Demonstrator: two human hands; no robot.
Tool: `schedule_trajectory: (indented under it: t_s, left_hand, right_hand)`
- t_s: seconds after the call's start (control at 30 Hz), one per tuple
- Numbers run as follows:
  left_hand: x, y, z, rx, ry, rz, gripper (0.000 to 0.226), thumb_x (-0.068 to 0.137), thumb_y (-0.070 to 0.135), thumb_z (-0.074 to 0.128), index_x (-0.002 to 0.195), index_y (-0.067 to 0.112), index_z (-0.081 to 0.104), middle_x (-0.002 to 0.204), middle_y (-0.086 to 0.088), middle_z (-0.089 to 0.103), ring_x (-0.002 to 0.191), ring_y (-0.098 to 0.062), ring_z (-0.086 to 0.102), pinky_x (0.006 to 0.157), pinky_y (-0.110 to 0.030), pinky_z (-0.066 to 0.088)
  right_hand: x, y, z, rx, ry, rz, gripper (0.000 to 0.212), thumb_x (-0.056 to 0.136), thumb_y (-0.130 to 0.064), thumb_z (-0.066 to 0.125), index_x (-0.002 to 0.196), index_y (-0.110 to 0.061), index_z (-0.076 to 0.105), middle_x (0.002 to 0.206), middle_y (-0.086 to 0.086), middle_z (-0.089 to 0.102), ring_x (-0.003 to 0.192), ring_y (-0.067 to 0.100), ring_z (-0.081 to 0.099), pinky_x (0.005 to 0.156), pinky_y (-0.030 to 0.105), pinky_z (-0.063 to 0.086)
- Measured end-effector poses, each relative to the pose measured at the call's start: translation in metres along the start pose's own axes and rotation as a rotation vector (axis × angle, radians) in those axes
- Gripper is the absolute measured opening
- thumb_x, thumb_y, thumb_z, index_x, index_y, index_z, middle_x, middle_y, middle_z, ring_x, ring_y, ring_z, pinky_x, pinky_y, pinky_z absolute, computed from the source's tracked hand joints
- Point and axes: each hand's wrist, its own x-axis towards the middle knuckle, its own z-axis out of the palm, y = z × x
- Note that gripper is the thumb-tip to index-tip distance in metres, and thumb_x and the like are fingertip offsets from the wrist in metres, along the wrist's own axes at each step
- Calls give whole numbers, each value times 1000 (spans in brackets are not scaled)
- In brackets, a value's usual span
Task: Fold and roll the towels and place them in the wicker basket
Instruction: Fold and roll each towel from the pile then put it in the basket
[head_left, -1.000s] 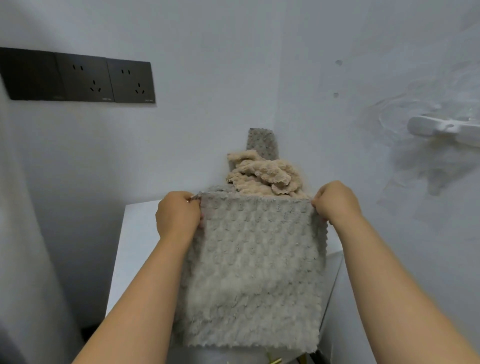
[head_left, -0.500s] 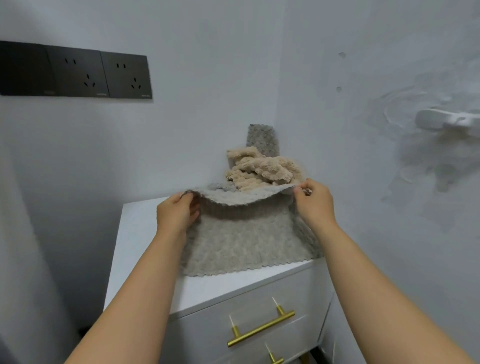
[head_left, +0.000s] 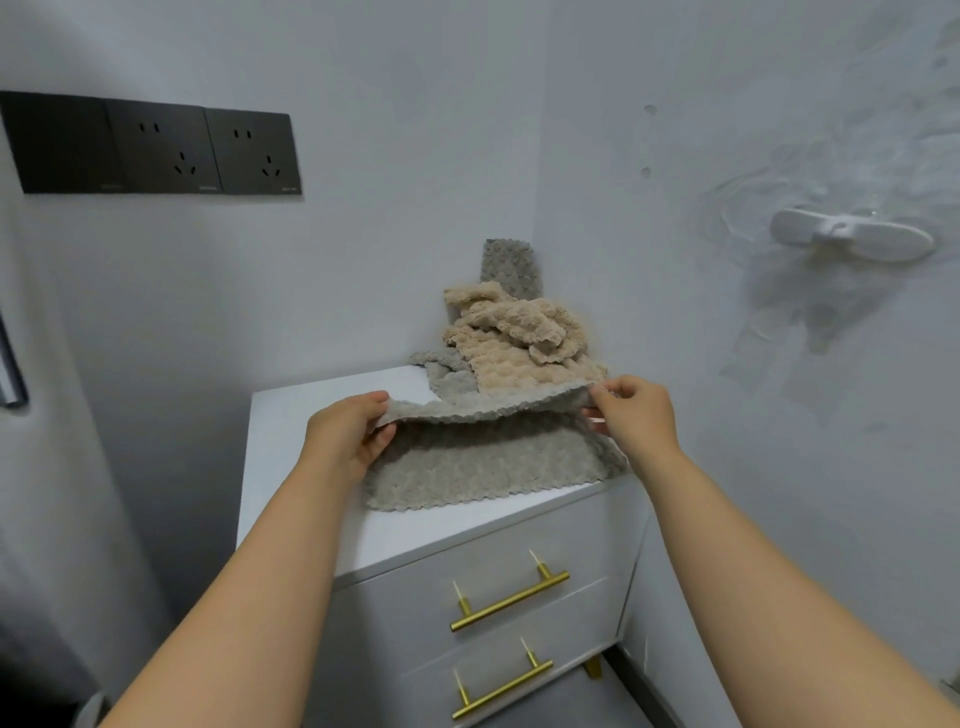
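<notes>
A grey textured towel (head_left: 483, 467) lies across the top of the white nightstand (head_left: 415, 535), its near edge flat and its far edge lifted. My left hand (head_left: 348, 431) pinches the far left corner and my right hand (head_left: 631, 415) pinches the far right corner, holding that edge just above the surface. Behind it a beige towel (head_left: 514, 338) sits crumpled in a heap on another grey towel (head_left: 444, 371). A further grey towel (head_left: 510, 265) stands upright in the wall corner. No wicker basket is in view.
The nightstand stands in a corner between two white walls and has two drawers with gold bar handles (head_left: 511, 600). Dark wall sockets (head_left: 156, 148) are at the upper left. A white plastic wall fitting (head_left: 852, 241) sticks out at the right.
The grey towel, first held hanging in front of me, has been laid onto the nightstand top. Both hands have moved down and forward with its far edge, now spread a little wider.
</notes>
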Motion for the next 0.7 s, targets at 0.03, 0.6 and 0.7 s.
schedule_trajectory:
  t_s: [0.03,0.6,0.7]
  left_hand:
    - [-1,-2,-2,23,19,-6,20,91,-4,51,83,9,64,84,-5,58,70,-14,56,47,-15,52]
    - [-23,-4,-29,535,-217,-2,34,88,1,62,119,14,60,78,-10,64,49,-12,65,48,-20,54]
    - [-27,4,-24,505,-297,25,24,91,1,58,110,13,67,70,-2,63,55,-11,67,51,-17,55]
  right_hand:
    - [-4,4,-2,-14,-7,14,21,85,-7,64,64,-12,64,68,12,67,69,27,69,70,39,57]
    - [-12,13,-16,136,-121,341,12,87,11,54,87,-2,54,69,12,54,37,14,58,37,20,49]
    - [-8,15,-17,164,-61,267,20,87,7,57,75,-8,56,71,9,55,51,21,55,41,18,49]
